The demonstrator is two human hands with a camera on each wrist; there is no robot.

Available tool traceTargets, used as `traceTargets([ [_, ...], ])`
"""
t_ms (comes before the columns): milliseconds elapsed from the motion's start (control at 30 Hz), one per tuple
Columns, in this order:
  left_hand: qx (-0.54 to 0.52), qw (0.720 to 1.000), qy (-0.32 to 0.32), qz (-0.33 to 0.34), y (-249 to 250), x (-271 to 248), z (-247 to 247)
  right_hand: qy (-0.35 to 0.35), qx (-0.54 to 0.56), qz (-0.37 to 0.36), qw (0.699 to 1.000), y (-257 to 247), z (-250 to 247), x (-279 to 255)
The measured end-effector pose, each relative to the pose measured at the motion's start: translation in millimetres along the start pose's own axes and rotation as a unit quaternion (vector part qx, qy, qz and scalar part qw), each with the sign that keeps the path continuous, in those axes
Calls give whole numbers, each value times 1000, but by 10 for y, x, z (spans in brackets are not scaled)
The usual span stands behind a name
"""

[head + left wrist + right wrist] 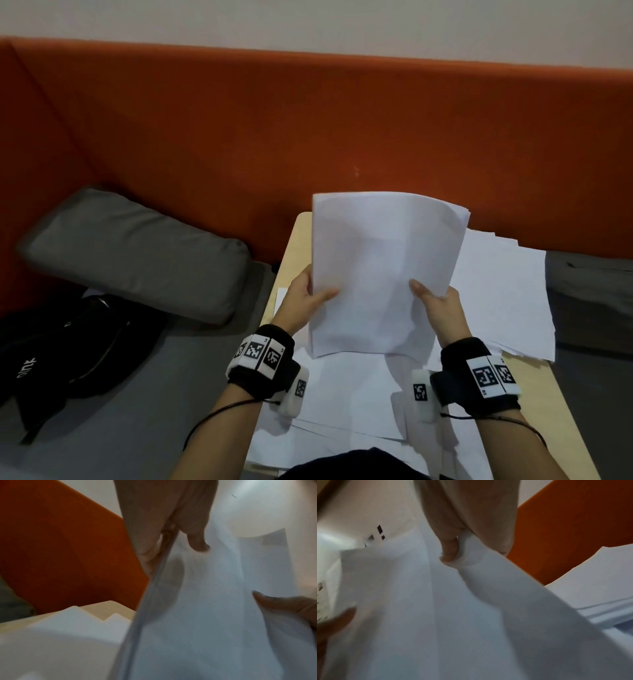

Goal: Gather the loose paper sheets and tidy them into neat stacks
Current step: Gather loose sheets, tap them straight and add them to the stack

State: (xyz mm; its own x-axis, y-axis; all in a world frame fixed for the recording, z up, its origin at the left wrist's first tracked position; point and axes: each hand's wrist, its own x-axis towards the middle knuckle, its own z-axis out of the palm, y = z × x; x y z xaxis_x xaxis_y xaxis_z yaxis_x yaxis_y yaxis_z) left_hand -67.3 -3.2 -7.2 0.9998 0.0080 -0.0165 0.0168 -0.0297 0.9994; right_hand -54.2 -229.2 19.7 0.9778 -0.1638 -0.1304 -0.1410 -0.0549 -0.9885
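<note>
A bundle of white paper sheets (383,270) is held upright above the small wooden table (296,240), its top edge curling to the right. My left hand (308,294) grips the bundle's left edge, thumb on the front. My right hand (436,305) pinches the right edge, thumb on the front. In the left wrist view the bundle (205,615) shows its stacked edge beside my left hand (171,540). The right wrist view shows the bundle (436,615) bent under my right hand (458,547). Loose sheets (507,294) lie spread over the table beneath and to the right.
An orange upholstered backrest (308,130) rises behind the table. A grey cushion (137,253) lies on the seat to the left, with a black bag (68,353) nearer me. More loose sheets (342,404) cover the table's near part.
</note>
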Motion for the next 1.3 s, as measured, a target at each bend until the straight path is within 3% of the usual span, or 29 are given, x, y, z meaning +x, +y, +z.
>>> traceTargets([
  [67,134,987,-36,-78,-148,23,-85,20,-13,22,999,64,-83,78],
  [133,245,954,-39,-169,-317,5,-154,29,-42,57,997,157,-165,141],
  [200,295,926,-24,-233,-461,-17,-193,28,-76,94,992,272,-224,174],
  [267,313,916,3,-252,-511,-29,-190,23,-113,128,985,390,-253,175],
  [467,298,925,26,-233,-444,-40,-104,-22,-214,208,954,697,-193,124],
  [633,242,946,83,-200,-480,-36,-65,-32,-244,223,943,746,-178,118],
  [800,222,952,47,-205,-536,-119,-3,-43,-241,222,944,766,-184,115],
  [1000,124,981,97,-115,-495,-137,45,-40,-179,217,959,780,-145,108],
  [1167,110,987,-11,-113,-357,-196,106,-48,-130,186,973,711,-26,106],
  [1300,93,995,-13,-41,-179,-185,62,-34,-3,151,988,643,-54,102],
])
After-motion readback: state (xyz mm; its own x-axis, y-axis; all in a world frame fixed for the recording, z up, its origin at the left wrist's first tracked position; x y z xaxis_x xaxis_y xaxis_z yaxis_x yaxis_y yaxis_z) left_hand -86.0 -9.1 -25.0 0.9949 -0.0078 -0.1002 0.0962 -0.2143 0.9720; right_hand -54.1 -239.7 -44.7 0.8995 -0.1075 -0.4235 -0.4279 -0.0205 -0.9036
